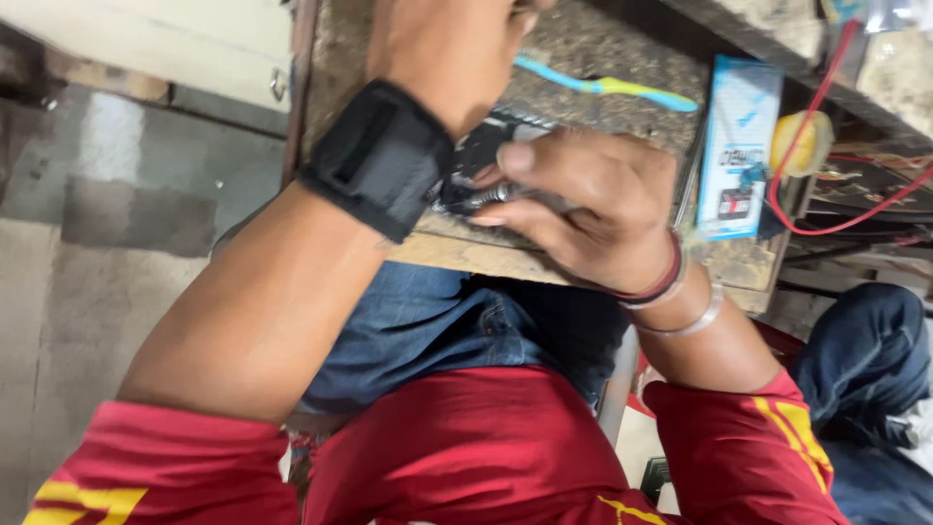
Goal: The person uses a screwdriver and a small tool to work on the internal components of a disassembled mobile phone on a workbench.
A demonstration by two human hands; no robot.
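Note:
My right hand [593, 209] is closed around a thin metal tool [498, 194], which looks like a screwdriver shaft. Its tip points left at a dark object [483, 148] on the worn wooden bench [593, 44]. My left hand [442, 44] reaches over that dark object from the left. A black strap [379, 156] wraps its wrist, and its fingers are cut off by the top edge or hidden. Both forearms come out of red sleeves with yellow stripes. My blue jeans show under the bench edge.
A blue and yellow toothbrush [607, 87] lies on the bench behind my hands. To the right are a blue and white packet [739, 146], a yellow round object [803, 142] and red wire [826, 209]. Another person's jeans-clad leg [865, 360] is at right, concrete floor [87, 292] at left.

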